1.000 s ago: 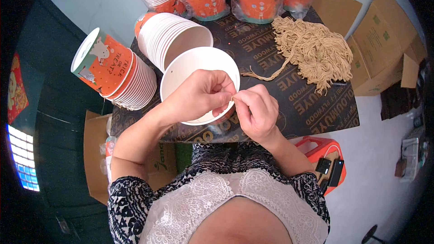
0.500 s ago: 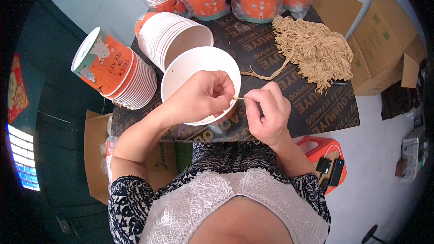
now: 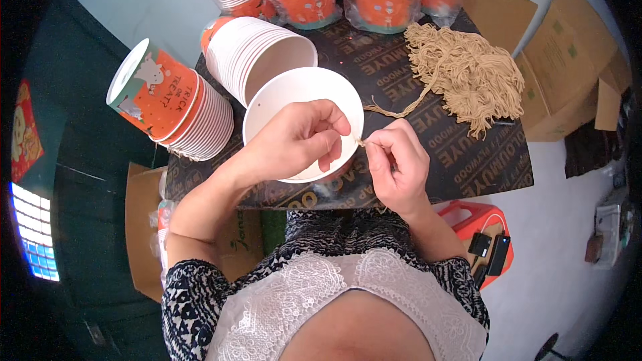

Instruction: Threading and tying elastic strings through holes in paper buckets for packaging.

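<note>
A white-lined paper bucket (image 3: 274,103) stands at the table's near edge with its mouth toward me. At its right rim sits a small knotted end of tan cord (image 3: 361,142). My right hand (image 3: 401,168) pinches that cord between thumb and forefinger, just outside the rim. Over the bucket's mouth is my left hand (image 3: 294,139), its thumb and forefinger parted and nothing seen between them. A pile of tan cords (image 3: 468,73) lies at the right of the table, one twisted strand trailing toward the bucket.
Behind the bucket a nested stack of paper buckets (image 3: 257,53) lies on its side. Another orange stack (image 3: 180,103) leans at the table's left edge. Wrapped stacks (image 3: 384,0) line the back of the dark plywood table (image 3: 435,180). Cardboard boxes (image 3: 568,60) stand right; a red stool (image 3: 461,217) is below.
My left fingers have let go of the cord and spread apart. The short taut length between my hands has become a small knot at the rim, beside my right fingertips.
</note>
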Motion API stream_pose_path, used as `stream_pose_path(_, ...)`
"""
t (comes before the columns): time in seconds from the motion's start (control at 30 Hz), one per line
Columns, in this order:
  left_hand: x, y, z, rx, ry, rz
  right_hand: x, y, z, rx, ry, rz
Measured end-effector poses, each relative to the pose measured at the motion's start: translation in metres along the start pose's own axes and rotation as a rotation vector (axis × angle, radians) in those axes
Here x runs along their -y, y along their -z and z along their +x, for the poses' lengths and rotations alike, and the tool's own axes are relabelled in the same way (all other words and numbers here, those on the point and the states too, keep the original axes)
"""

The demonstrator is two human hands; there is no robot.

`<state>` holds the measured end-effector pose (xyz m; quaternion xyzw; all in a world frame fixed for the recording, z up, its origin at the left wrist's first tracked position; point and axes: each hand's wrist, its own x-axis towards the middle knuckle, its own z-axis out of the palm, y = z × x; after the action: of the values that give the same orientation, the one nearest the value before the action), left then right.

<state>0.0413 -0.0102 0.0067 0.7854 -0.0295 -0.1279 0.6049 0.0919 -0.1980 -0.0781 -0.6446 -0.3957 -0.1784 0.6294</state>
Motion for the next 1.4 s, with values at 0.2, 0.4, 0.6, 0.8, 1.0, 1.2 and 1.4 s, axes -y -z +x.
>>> stream_pose_path(0.2, -0.003, -0.002, 0.000, -0.004, 0.004, 0.082, -0.002, 0.000, -0.001, 0.019, -0.044, 0.029)
stream_pose_path(0.4, -0.002, -0.004, 0.003, -0.024, -0.134, 0.308, 0.004, 0.001, -0.001, 0.067, -0.142, 0.074)
stream_pose_path(0.6, -0.002, -0.005, 0.006, -0.044, -0.207, 0.460, -0.005, -0.004, -0.001, 0.008, -0.036, 0.043)
stream_pose_path(0.8, -0.007, -0.008, 0.006, -0.071, -0.229, 0.474, -0.003, -0.005, -0.001, 0.008, -0.068, 0.051)
stream_pose_path(1.0, -0.010, -0.009, 0.006, -0.058, -0.115, 0.427, -0.001, -0.002, -0.003, 0.047, -0.154, 0.074)
stream_pose_path(1.2, -0.009, -0.007, 0.007, 0.003, -0.060, 0.293, -0.002, 0.001, -0.004, 0.017, -0.096, 0.053)
stream_pose_path(1.4, -0.004, -0.006, 0.007, 0.022, -0.019, 0.172, -0.002, 0.002, -0.004, 0.056, -0.152, 0.080)
